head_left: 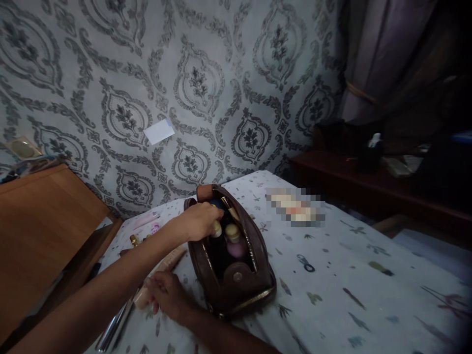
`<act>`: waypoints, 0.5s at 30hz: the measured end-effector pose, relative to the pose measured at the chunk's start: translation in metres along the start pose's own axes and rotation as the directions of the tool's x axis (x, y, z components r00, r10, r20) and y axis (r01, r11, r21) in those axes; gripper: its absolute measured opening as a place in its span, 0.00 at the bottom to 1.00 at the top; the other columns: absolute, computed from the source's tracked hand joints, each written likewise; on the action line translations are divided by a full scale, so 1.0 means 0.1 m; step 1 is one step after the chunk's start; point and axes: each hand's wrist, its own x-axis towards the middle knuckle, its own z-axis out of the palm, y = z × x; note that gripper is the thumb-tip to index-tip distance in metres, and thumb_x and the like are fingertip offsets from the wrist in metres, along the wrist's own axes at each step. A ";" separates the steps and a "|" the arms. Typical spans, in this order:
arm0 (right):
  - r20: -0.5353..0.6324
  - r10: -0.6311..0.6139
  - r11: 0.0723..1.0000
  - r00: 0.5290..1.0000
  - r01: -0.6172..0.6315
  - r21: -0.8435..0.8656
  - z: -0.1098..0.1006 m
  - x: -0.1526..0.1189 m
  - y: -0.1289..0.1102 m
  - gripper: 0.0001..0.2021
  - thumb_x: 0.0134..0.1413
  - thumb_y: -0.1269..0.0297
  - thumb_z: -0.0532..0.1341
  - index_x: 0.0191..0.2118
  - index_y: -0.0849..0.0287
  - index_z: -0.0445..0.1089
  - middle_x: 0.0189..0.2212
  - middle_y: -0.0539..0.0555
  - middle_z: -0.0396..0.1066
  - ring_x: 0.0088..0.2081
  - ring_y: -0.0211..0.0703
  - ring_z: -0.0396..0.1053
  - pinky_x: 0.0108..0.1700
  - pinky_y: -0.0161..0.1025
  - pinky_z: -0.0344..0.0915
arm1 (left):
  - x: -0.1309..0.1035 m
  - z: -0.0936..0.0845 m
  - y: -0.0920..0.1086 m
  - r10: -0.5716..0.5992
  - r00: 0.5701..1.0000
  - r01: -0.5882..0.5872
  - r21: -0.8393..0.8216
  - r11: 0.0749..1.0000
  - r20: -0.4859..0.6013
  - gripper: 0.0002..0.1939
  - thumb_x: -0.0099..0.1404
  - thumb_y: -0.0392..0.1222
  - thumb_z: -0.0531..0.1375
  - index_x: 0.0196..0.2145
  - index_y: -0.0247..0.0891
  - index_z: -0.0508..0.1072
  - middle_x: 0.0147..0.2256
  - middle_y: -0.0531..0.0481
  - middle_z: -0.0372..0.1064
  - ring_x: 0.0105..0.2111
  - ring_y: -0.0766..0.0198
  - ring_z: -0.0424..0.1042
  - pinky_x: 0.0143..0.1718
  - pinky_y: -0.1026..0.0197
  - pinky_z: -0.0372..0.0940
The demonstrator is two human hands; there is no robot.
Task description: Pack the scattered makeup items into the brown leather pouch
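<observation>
A brown handbag (265,275) lies unzipped on the patterned cloth, with a gold-capped pink bottle (236,246) inside. My left hand (202,221) reaches over its left rim, fingers curled beside a pale-capped dark bottle (216,230); what they grip is hidden. To the lower left of the bag, my right hand (167,295) has its fingers closed around the lower part of a beige tube (173,258). My two forearms cross the view from opposite sides. Silver rod-like items (112,328) lie left of the right hand.
Small pink (147,220) and gold items (134,240) lie behind my left forearm. A pixelated object (295,206) rests right of the bag. Wooden furniture (47,231) borders the left side; a dark red surface (324,172) stands at the right, by a curtain.
</observation>
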 end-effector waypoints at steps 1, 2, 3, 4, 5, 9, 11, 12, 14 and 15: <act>-0.002 -0.003 1.000 1.000 0.003 -0.002 0.00 0.01 0.02 0.27 0.52 0.36 0.55 0.23 0.58 0.58 0.18 0.45 0.59 0.14 0.30 0.56 0.15 0.29 0.51 | 0.00 0.01 0.00 0.005 1.000 -0.005 0.001 1.000 -0.005 0.12 0.59 0.35 0.56 0.42 0.37 0.72 0.40 0.45 0.74 0.43 0.55 0.72 0.40 0.60 0.63; -0.005 -0.006 1.000 1.000 0.006 -0.004 0.00 0.02 0.04 0.26 0.52 0.37 0.55 0.23 0.58 0.58 0.18 0.45 0.59 0.14 0.30 0.56 0.16 0.29 0.51 | 0.01 0.02 0.00 0.010 1.000 -0.010 0.001 1.000 -0.007 0.12 0.60 0.35 0.56 0.42 0.36 0.72 0.40 0.45 0.74 0.43 0.55 0.72 0.40 0.60 0.63; -0.010 -0.008 1.000 1.000 0.008 -0.006 0.00 0.03 0.06 0.26 0.52 0.37 0.55 0.23 0.57 0.58 0.18 0.44 0.59 0.14 0.30 0.56 0.16 0.29 0.52 | 0.01 0.03 0.01 0.012 1.000 -0.012 0.001 1.000 -0.007 0.12 0.60 0.35 0.56 0.42 0.36 0.72 0.40 0.45 0.74 0.43 0.55 0.72 0.40 0.60 0.63; -0.012 -0.008 1.000 1.000 0.008 -0.007 0.01 0.04 0.08 0.25 0.52 0.38 0.55 0.23 0.57 0.58 0.18 0.45 0.59 0.14 0.30 0.56 0.16 0.29 0.52 | 0.02 0.04 0.01 0.013 1.000 -0.013 0.002 1.000 -0.006 0.12 0.60 0.35 0.57 0.42 0.36 0.73 0.40 0.44 0.74 0.43 0.54 0.72 0.40 0.60 0.64; -0.015 -0.009 1.000 1.000 0.009 -0.009 0.01 0.04 0.10 0.25 0.52 0.38 0.56 0.23 0.57 0.59 0.18 0.45 0.59 0.14 0.31 0.56 0.15 0.29 0.52 | 0.03 0.04 0.01 0.012 1.000 -0.012 0.003 1.000 -0.006 0.12 0.59 0.36 0.57 0.42 0.36 0.73 0.40 0.44 0.74 0.43 0.54 0.72 0.40 0.60 0.64; -0.018 -0.021 1.000 1.000 0.021 -0.013 0.01 0.06 0.16 0.25 0.53 0.39 0.55 0.23 0.58 0.60 0.18 0.46 0.60 0.14 0.32 0.57 0.15 0.30 0.52 | 0.03 0.03 0.03 -0.013 1.000 0.013 0.016 1.000 -0.003 0.14 0.59 0.37 0.59 0.44 0.39 0.73 0.41 0.44 0.74 0.44 0.53 0.73 0.37 0.60 0.65; -0.015 -0.030 0.999 0.999 0.030 -0.012 0.00 0.06 0.18 0.25 0.53 0.39 0.54 0.23 0.58 0.60 0.18 0.46 0.61 0.14 0.32 0.57 0.15 0.30 0.51 | 0.02 0.02 0.04 -0.013 1.000 0.013 0.027 1.000 -0.002 0.15 0.59 0.37 0.58 0.45 0.41 0.73 0.41 0.46 0.75 0.44 0.53 0.73 0.36 0.60 0.65; -0.013 -0.034 0.999 0.999 0.033 -0.009 0.00 0.06 0.18 0.25 0.53 0.39 0.54 0.23 0.58 0.60 0.18 0.46 0.61 0.14 0.32 0.57 0.15 0.30 0.51 | 0.02 0.01 0.04 -0.012 1.000 0.012 0.033 0.999 -0.002 0.16 0.59 0.37 0.59 0.46 0.43 0.73 0.42 0.47 0.75 0.44 0.53 0.73 0.36 0.60 0.65; -0.009 -0.038 0.999 0.999 0.038 -0.002 0.00 0.05 0.19 0.25 0.53 0.38 0.54 0.24 0.58 0.60 0.18 0.46 0.61 0.14 0.32 0.57 0.15 0.30 0.50 | 0.02 0.00 0.05 -0.016 1.000 0.016 0.047 0.999 -0.001 0.17 0.58 0.38 0.59 0.46 0.45 0.73 0.42 0.48 0.75 0.44 0.53 0.74 0.35 0.60 0.65; -0.008 -0.040 0.999 0.999 0.040 0.002 0.00 0.06 0.19 0.25 0.53 0.38 0.54 0.24 0.58 0.60 0.18 0.46 0.61 0.14 0.32 0.57 0.15 0.30 0.50 | 0.02 0.00 0.05 -0.021 1.000 0.021 0.054 0.998 0.003 0.17 0.58 0.38 0.60 0.46 0.45 0.73 0.43 0.48 0.75 0.44 0.53 0.74 0.35 0.60 0.65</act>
